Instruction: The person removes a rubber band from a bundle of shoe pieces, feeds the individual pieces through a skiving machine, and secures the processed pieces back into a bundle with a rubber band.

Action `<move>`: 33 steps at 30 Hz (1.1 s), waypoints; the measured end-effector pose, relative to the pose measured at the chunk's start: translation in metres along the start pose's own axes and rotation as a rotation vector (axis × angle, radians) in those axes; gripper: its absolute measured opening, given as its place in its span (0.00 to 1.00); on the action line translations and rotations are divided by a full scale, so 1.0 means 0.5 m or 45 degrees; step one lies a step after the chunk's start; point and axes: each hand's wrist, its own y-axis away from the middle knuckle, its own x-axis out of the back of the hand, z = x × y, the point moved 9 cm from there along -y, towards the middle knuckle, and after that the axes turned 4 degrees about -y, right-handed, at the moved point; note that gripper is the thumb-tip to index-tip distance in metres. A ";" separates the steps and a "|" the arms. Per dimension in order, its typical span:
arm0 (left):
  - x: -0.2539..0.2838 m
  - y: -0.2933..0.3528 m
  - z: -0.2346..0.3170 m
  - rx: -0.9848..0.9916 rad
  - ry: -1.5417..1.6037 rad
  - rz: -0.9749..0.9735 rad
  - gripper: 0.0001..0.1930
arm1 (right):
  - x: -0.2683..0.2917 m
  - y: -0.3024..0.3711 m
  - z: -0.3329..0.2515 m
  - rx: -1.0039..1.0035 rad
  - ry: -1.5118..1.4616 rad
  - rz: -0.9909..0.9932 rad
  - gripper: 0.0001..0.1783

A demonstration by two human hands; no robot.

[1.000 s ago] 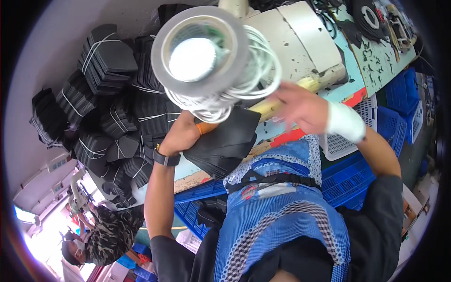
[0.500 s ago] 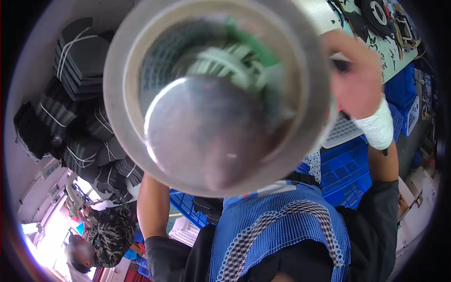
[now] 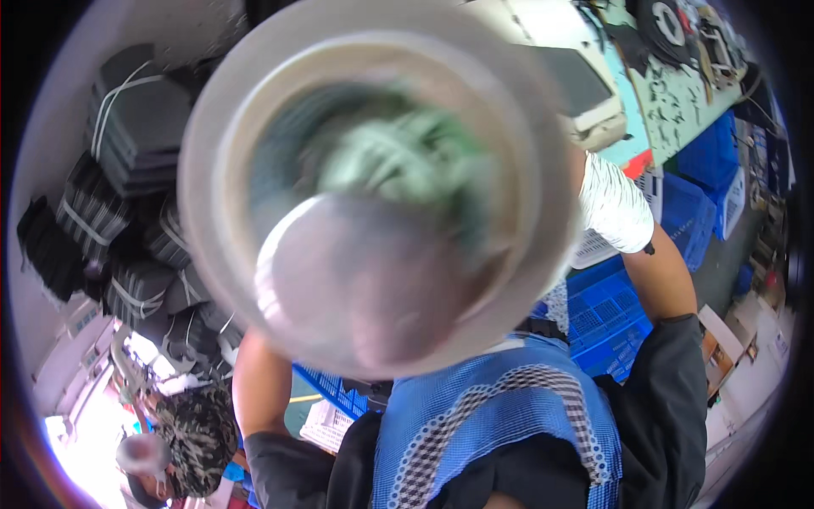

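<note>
A large round ring with a clear lens-like middle, like a magnifier lamp point(image 3: 212, 178), fills the centre close up and hides both hands. Behind it goes my left forearm point(image 3: 261, 386); the left hand is not visible. My right forearm point(image 3: 666, 267) reaches up along the ring's right side, with a white wrapping point(image 3: 615, 204) around the wrist. The right hand's fingers lie hidden behind the rim. Through the middle, a blurred pale green and white bundle point(image 3: 381, 157) shows, its kind unclear. A rounded, shiny reflection covers the lower part of the lens.
Blue plastic crates point(image 3: 606, 314) stand at my right side. A pale worktable point(image 3: 687, 110) at the upper right bears a beige device with a dark top point(image 3: 577, 81) and a black coil point(image 3: 663, 21). Tied stacks of dark sheets point(image 3: 140, 119) line the left. Another person point(image 3: 195, 433) sits at lower left.
My right hand has moved left and gone behind the ring, where its curled fingers showed at the right before. The beige device has come into sight. The whole view has shifted slightly.
</note>
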 end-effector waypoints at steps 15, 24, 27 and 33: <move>-0.077 0.025 0.148 0.621 1.020 0.121 0.22 | -0.197 0.221 -0.074 -0.611 -1.720 -0.447 0.35; -0.041 0.035 0.225 0.387 0.934 0.071 0.16 | -0.215 0.246 -0.093 -0.570 -1.497 -0.151 0.35; -0.045 0.057 0.134 0.968 0.839 0.222 0.09 | -0.170 0.212 -0.079 -0.711 -1.288 0.090 0.32; 0.008 -0.004 0.061 0.810 0.626 0.002 0.11 | -0.077 0.153 -0.047 -0.272 -0.446 0.088 0.20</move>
